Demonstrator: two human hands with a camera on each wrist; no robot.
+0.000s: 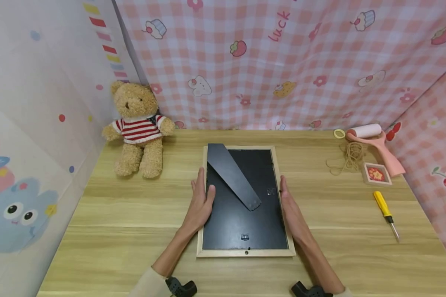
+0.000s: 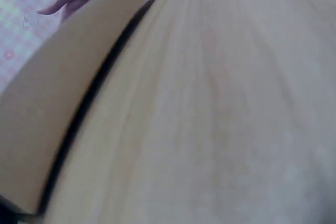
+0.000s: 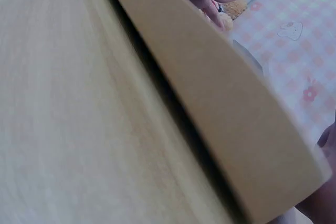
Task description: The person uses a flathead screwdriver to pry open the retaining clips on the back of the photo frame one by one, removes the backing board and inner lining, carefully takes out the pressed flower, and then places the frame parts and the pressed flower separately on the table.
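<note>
Left hand (image 1: pixel 200 204) and right hand (image 1: pixel 292 212) at the two sides of one frame (image 1: pixel 223 253)

Both hands lie along the long sides of the frame, which is back-up in the middle of the worktop (image 1: pixel 115 227). On the left, the fingers are straight along the outside and the thumb comes over the edge; on the right, the fingers are straight too, but the thumb I cannot tell clearly. Neither hand appears to pinch; they look flat, probably in order to steady the frame from both sides equally. Whether it is slightly raised, the pictures do not tell.

Lying back-up, the frame probably keeps its stand (image 1: pixel 234 175) within reach. This black leg goes slantwise over the back, from the upper left corner to past the middle. One small hanger (image 1: pixel 245 237) is near the lower edge.

Other things are well apart from the hands, I suppose to leave room for the frame. Counted, there is one bear (image 1: pixel 139 131) at the back left, and five things at the right: one roller (image 1: pixel 368 130), one ring (image 1: pixel 339 133), one tangle of string (image 1: pixel 353 154), one box (image 1: pixel 376 174) and one screwdriver (image 1: pixel 383 206), its tip toward the person.
</note>
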